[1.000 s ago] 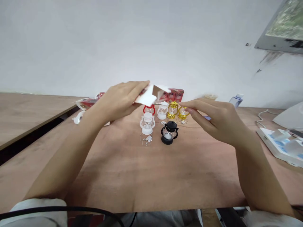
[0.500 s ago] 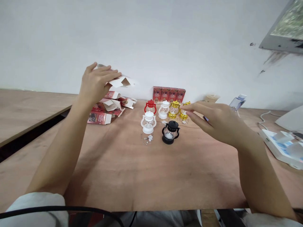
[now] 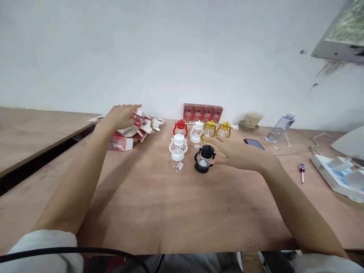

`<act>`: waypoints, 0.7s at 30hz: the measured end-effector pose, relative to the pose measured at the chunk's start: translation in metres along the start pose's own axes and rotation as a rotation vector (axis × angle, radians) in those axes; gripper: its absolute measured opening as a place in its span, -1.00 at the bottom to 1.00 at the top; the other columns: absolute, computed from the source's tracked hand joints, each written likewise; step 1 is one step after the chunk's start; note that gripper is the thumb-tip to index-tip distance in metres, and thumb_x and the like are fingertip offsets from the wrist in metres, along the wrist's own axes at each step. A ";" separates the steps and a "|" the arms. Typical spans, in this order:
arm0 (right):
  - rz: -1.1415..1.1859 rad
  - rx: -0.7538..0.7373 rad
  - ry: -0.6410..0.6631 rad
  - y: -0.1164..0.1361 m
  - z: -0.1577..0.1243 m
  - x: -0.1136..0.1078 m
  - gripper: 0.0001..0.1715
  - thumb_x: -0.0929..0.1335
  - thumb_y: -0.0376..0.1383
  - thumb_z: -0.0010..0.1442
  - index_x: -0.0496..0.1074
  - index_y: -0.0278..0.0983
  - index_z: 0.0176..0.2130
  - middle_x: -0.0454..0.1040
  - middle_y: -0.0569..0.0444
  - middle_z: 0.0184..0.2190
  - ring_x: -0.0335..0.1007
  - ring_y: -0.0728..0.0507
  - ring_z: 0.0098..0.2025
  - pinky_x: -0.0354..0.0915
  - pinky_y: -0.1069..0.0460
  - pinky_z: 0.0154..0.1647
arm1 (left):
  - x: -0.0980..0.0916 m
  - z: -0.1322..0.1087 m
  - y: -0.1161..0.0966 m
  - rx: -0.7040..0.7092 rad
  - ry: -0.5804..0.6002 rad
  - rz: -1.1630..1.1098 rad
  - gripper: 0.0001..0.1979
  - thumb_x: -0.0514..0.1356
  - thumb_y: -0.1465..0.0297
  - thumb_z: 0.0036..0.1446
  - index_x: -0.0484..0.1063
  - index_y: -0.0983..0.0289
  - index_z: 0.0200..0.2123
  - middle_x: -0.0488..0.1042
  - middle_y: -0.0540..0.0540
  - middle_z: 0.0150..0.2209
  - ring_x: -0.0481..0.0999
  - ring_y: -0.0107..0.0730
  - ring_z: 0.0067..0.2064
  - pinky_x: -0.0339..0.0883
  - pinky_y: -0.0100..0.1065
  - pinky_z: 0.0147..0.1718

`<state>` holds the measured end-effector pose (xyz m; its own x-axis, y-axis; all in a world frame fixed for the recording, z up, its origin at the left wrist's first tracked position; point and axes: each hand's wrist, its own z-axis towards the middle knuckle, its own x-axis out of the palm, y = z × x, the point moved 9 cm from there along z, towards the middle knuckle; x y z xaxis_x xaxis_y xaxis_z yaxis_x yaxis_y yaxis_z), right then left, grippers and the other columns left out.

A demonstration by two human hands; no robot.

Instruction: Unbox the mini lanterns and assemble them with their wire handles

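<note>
My left hand [image 3: 121,116] rests at the pile of opened red and white cardboard boxes [image 3: 121,142], fingers stretched over the top; part of the pile is hidden under it. My right hand [image 3: 234,151] is open beside a small black lantern [image 3: 203,161], fingers extended behind it and thumb near its right side. Whether it touches the lantern I cannot tell. Left of that stands a white lantern [image 3: 178,149] with small loose metal and white parts [image 3: 178,167] in front. Behind are a red lantern [image 3: 180,128], another white lantern [image 3: 196,132] and two gold ones [image 3: 209,128].
Several closed red boxes [image 3: 202,113] stand against the wall. To the right are a cup [image 3: 252,119], a tilted clear bottle [image 3: 280,128], a phone [image 3: 254,143], a screwdriver [image 3: 302,172] and a white power strip [image 3: 335,178]. A dark gap [image 3: 42,155] separates the tables at left.
My left hand has come down with the opened box onto the pile, its fingers now stretched out. My right hand has moved left and down to the black lantern, uncovering the phone and the second gold lantern.
</note>
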<state>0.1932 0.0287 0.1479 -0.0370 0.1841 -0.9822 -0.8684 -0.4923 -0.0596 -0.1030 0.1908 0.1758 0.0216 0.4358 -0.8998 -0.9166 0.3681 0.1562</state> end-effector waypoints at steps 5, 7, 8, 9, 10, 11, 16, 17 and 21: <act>-0.034 0.017 0.065 0.007 0.011 0.011 -0.37 0.32 -0.13 0.18 0.14 -0.14 0.19 0.47 -0.05 -0.09 0.47 -0.20 -0.23 0.25 0.03 -0.39 | -0.008 0.005 0.001 0.010 0.000 -0.007 -0.43 0.02 0.37 0.09 0.14 0.31 0.20 0.37 0.09 0.11 0.36 -0.07 0.05 0.23 -0.14 -0.08; -0.043 -0.004 0.053 0.010 0.014 0.010 -0.51 0.31 -0.18 0.18 0.26 -0.19 0.09 0.50 -0.03 -0.18 0.47 -0.18 -0.29 0.21 0.05 -0.46 | -0.014 0.005 -0.002 0.017 -0.010 -0.030 -0.47 0.03 0.39 0.09 0.19 0.31 0.16 0.37 0.13 0.10 0.36 -0.05 0.04 0.24 -0.10 -0.07; -0.038 -0.018 0.041 0.012 0.016 0.008 -0.61 0.31 -0.21 0.19 0.31 -0.22 0.02 0.51 -0.02 -0.24 0.46 -0.16 -0.32 0.19 0.06 -0.48 | -0.019 0.004 -0.006 0.030 -0.032 -0.057 -0.50 0.02 0.39 0.10 0.22 0.30 0.14 0.38 0.12 0.09 0.36 -0.07 0.04 0.24 -0.09 -0.06; -0.024 -0.034 0.030 0.013 0.017 0.007 -0.70 0.30 -0.25 0.19 0.36 -0.23 -0.06 0.51 0.00 -0.31 0.45 -0.14 -0.35 0.18 0.07 -0.49 | -0.027 0.002 -0.011 0.043 -0.066 -0.092 -0.53 0.02 0.40 0.10 0.25 0.28 0.12 0.39 0.10 0.07 0.37 -0.10 0.03 0.25 -0.10 -0.04; -0.003 -0.055 0.022 0.015 0.018 0.005 -0.77 0.29 -0.27 0.20 0.38 -0.23 -0.12 0.51 0.02 -0.35 0.44 -0.13 -0.37 0.18 0.07 -0.49 | -0.036 0.000 -0.018 0.057 -0.107 -0.139 -0.55 0.02 0.39 0.11 0.27 0.25 0.10 0.41 0.06 0.06 0.37 -0.15 0.03 0.25 -0.10 -0.02; 0.025 -0.076 0.013 0.016 0.018 0.003 -0.81 0.28 -0.29 0.21 0.39 -0.23 -0.15 0.51 0.03 -0.36 0.44 -0.11 -0.37 0.20 0.07 -0.47 | -0.045 -0.002 -0.026 0.070 -0.144 -0.190 -0.58 0.02 0.39 0.12 0.29 0.22 0.08 0.41 0.02 0.05 0.37 -0.18 0.03 0.25 -0.11 0.00; 0.278 -0.132 -0.080 0.016 0.016 -0.018 -0.71 0.23 -0.20 0.26 0.37 -0.21 -0.05 0.50 0.02 -0.17 0.43 -0.10 -0.23 0.29 0.02 -0.28 | -0.070 -0.015 -0.096 0.181 -0.142 -0.584 -0.65 0.04 0.31 0.17 0.35 0.29 0.00 0.44 0.16 0.02 0.42 -0.21 0.02 0.30 -0.13 -0.01; 0.335 -0.130 -0.115 0.014 0.015 -0.024 -0.68 0.22 -0.17 0.27 0.35 -0.21 -0.02 0.49 0.01 -0.14 0.42 -0.10 -0.21 0.30 0.01 -0.26 | -0.069 -0.018 -0.115 0.221 -0.103 -0.703 -0.65 0.04 0.28 0.19 0.35 0.30 -0.01 0.47 0.17 -0.02 0.45 -0.24 -0.01 0.34 -0.16 -0.06; 0.529 -0.138 -0.299 0.008 0.009 -0.048 -0.61 0.22 -0.11 0.27 0.31 -0.22 0.03 0.45 -0.02 -0.08 0.39 -0.08 -0.18 0.34 0.02 -0.25 | -0.048 -0.041 -0.200 0.459 0.191 -1.152 -0.47 0.20 0.23 0.08 0.22 0.26 0.10 0.44 0.23 0.01 0.48 -0.24 -0.01 0.42 -0.25 -0.16</act>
<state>0.1840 0.0235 0.1966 -0.5989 0.1054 -0.7938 -0.6232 -0.6838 0.3794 0.0631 0.0627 0.1710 0.6235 -0.4403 -0.6461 -0.1794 0.7237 -0.6664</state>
